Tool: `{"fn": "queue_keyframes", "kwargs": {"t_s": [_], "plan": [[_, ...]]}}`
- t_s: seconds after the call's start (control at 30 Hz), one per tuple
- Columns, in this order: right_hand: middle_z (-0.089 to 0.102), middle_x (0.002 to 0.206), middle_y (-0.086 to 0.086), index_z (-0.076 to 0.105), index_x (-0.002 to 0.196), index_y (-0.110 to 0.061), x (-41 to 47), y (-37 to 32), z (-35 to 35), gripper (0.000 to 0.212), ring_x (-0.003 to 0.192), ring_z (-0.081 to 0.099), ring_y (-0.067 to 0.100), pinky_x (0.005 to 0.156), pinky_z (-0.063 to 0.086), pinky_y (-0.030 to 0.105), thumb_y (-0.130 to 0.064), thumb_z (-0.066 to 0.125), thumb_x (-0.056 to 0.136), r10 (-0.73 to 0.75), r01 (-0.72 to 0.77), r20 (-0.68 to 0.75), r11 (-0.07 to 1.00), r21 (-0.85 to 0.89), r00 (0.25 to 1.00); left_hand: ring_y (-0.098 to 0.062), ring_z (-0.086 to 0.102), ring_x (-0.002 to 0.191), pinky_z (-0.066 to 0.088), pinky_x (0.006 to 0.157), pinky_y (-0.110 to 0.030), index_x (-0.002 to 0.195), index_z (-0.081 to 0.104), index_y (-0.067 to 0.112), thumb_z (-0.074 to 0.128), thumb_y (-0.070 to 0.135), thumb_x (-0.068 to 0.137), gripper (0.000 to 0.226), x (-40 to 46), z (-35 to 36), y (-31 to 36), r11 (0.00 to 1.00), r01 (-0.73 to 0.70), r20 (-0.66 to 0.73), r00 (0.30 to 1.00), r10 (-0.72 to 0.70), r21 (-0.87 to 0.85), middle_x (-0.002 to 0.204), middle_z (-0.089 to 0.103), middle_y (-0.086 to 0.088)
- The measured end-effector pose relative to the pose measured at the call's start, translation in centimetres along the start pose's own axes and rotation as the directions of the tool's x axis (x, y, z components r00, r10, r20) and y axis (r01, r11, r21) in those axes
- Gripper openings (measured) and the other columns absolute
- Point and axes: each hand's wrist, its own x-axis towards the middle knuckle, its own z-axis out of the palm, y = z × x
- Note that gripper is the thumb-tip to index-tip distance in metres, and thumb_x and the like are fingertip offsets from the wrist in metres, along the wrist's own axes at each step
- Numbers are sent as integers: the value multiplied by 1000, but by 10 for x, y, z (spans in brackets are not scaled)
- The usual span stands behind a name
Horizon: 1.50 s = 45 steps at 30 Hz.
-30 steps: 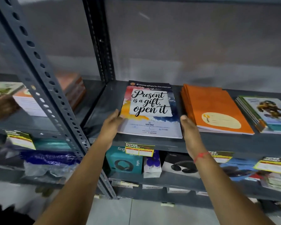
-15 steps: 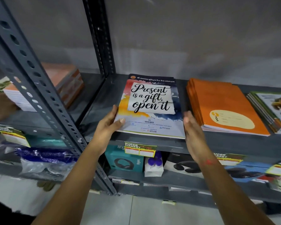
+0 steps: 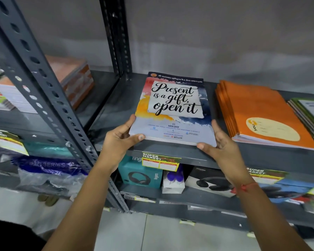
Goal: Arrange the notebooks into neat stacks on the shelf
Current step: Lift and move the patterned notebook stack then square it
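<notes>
Watercolour-cover notebook stack (image 3: 172, 113) ("Present is a gift, open it") lies flat on the shelf (image 3: 170, 153), near edge at the shelf's front edge, toward the left end beside the upright post. Edges look square from here; slight overhang at the front cannot be ruled out.

Progress, judged: orange notebook stack (image 3: 261, 113) just to the right looks roughly squared, though its spines fan a little at the left side. Further right, a green-edged stack (image 3: 308, 113) sits partly out of frame, visibly splayed. So one stack under adjustment, at least one left to tidy.

Left hand (image 3: 119, 142): fingers along the stack's left side, thumb pressed on the front left corner. Right hand (image 3: 223, 145): fingers loosely spread, cupping the front right corner, thumb under the front edge. Both clasp the stack, not fully closed.
</notes>
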Motion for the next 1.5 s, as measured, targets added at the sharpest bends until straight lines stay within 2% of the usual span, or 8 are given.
{"fn": "queue_keyframes", "kwargs": {"t_s": [0.07, 0.23, 0.57, 0.77, 0.97, 1.17, 1.33, 1.5], "plan": [[51, 107, -48, 28, 146, -23, 0, 0, 3, 84, 97, 51, -31, 81, 41, -6, -13, 73, 76, -15, 15, -37, 1000, -25, 999, -23, 28, 77, 40, 79, -26, 131, 49, 16, 71, 6, 70, 66, -2, 6, 1, 1000, 5, -40, 999, -4, 5, 87, 33, -9], [42, 116, -40, 34, 144, -15, 0, 2, 3, 77, 90, 46, -39, 73, 36, -11, -7, 72, 78, -40, 38, -77, 999, -23, 996, -20, 33, 83, 33, 80, -31, 132, 47, 17, 69, 3, 75, 63, -3, 3, 2, 999, -1, -20, 1000, 2, 34, 93, 35, -5], [35, 132, -24, 35, 143, -10, 3, 0, 6, 73, 90, 43, -40, 74, 36, -11, 0, 68, 79, -39, 39, -83, 999, 8, 996, 6, 59, 79, 50, 75, -6, 131, 47, 6, 64, -5, 77, 58, 1, 5, 2, 999, -24, -36, 999, 24, 22, 83, 72, 21], [40, 127, -28, 38, 141, -8, 5, 0, 10, 69, 90, 45, -38, 75, 38, -10, -1, 69, 80, -40, 42, -132, 999, 14, 990, -23, 34, 82, 31, 109, -37, 128, 51, 11, 67, 2, 78, 54, 5, 12, 1, 1000, -9, -129, 992, 9, 4, 89, 34, -10], [41, 130, -20, 41, 140, -11, 5, -2, 14, 67, 120, 39, -11, 87, 35, -8, -6, 70, 80, -42, 45, -175, 999, 16, 984, -15, 47, 81, 46, 74, -2, 122, 57, 11, 66, 3, 79, 45, 8, 16, -1, 998, -54, -206, 977, 57, 20, 91, 54, -6], [41, 140, -15, 41, 140, -15, 4, -4, 16, 66, 114, 41, -21, 95, 34, 1, -13, 70, 81, -61, 55, -193, 998, -36, 979, -4, 51, 68, 47, 70, -3, 119, 61, 16, 68, 6, 78, 42, 11, 15, -5, 996, -68, -251, 965, 79, 52, 83, 63, 6], [41, 148, -6, 40, 141, -18, 1, -7, 10, 60, 136, 39, 7, 113, 32, 29, -15, 64, 86, -17, 18, -144, 1000, 5, 989, 1, 55, 71, 49, 78, -5, 115, 64, 20, 69, 7, 78, 40, 10, 14, -9, 994, -79, -260, 961, 94, 69, 73, 69, 23], [36, 151, -5, 39, 141, -16, 0, -11, 11, 59, 138, 34, 7, 113, 28, 24, -12, 62, 87, -20, 18, -139, 1000, -17, 990, 10, 63, 81, 49, 84, -7, 114, 64, 16, 68, 4, 78, 38, 9, 13, -9, 995, -92, -261, 960, 102, 47, 92, 70, 25]]}}
